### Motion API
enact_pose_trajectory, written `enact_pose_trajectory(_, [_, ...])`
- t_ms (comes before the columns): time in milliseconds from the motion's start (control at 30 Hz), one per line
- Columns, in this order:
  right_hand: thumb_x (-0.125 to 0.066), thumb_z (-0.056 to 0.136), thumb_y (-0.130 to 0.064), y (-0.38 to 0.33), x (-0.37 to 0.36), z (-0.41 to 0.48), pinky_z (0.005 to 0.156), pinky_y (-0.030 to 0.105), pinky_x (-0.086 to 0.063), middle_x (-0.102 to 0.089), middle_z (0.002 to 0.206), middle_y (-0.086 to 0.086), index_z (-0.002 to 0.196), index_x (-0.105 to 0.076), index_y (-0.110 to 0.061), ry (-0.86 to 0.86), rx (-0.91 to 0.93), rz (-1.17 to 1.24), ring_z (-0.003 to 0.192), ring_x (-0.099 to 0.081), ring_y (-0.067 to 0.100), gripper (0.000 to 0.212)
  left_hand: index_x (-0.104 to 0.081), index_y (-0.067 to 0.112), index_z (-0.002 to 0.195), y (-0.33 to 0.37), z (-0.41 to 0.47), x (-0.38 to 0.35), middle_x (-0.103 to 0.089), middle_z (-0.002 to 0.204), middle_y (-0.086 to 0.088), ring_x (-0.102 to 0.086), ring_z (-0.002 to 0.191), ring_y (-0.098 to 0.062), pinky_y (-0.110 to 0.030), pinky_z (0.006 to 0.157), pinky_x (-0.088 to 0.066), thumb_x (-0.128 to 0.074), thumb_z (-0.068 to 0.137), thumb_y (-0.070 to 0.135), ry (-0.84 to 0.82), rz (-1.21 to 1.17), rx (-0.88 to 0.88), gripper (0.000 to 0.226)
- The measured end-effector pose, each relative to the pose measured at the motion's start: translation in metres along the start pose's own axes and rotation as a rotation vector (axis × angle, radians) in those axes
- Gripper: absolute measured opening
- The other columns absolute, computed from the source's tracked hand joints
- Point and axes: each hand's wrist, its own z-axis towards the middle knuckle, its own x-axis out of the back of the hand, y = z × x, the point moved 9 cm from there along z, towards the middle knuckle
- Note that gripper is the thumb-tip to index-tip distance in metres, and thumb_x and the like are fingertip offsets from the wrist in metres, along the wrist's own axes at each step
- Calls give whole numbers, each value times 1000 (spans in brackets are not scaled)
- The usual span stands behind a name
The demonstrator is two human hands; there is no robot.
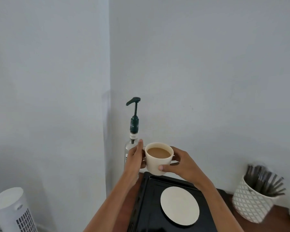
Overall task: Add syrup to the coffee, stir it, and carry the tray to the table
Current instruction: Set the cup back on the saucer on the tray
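Note:
A cream cup of milky coffee (158, 162) is held in the air above the far edge of a black tray (151, 198). My left hand (134, 162) grips its handle side and my right hand (182, 163) wraps the other side, thumb on the front. Just behind my left hand stands a clear syrup bottle (129, 148) with a dark green pump (134, 113), its spout pointing left, away from the cup. A round cream saucer (179, 205) lies empty on the tray.
A white patterned pot (251, 206) full of dark stirrers stands at the right on the brown counter (274, 221). A white tower fan (13, 211) is at the lower left. White walls meet in a corner close behind the bottle.

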Motion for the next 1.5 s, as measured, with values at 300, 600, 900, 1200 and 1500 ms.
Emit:
enact_pose_trajectory(300, [-96,62,-40,35,35,-39,87,24,-59,-74,120,-14,117,-69,-49,3,-44,-8,111,-67,7,62,-56,16,67,-42,-20,-44,-53,65,2,-45,57,-8,-23,52,-37,-49,103,32,-299,-103,51,39])
enact_pose_trajectory(600, [-98,65,-33,91,45,-73,101,45,-57,-74,125,-4,127,-69,-35,-18,-136,47,117,-68,18,69,-58,4,95,-89,-40,-69,-53,83,-9,-42,73,-19,-28,67,-41,-47,103,40,-496,139,-5,39])
enact_pose_trajectory(900, [-99,64,-26,144,40,-90,105,48,-54,-73,127,-3,128,-69,-30,-34,-203,54,120,-67,20,71,-60,7,94,-141,-45,-77,-60,77,9,-46,67,-10,-28,72,-41,-46,105,32,-528,303,64,30])
enact_pose_trajectory(1200, [-98,64,-17,186,32,-95,109,48,-51,-73,128,-3,132,-67,-28,-49,-290,74,122,-67,17,76,-58,8,98,-178,-39,-76,-58,80,-2,-53,72,-11,-29,77,-45,-47,105,30,-542,452,115,26])
enact_pose_trajectory(1500, [-99,61,-25,203,28,-94,108,39,-53,-72,128,-10,130,-66,-40,-39,-336,62,121,-67,11,78,-59,7,100,-194,-29,-77,-60,75,6,-52,70,-13,-23,67,-46,-48,105,27,-537,384,118,23])
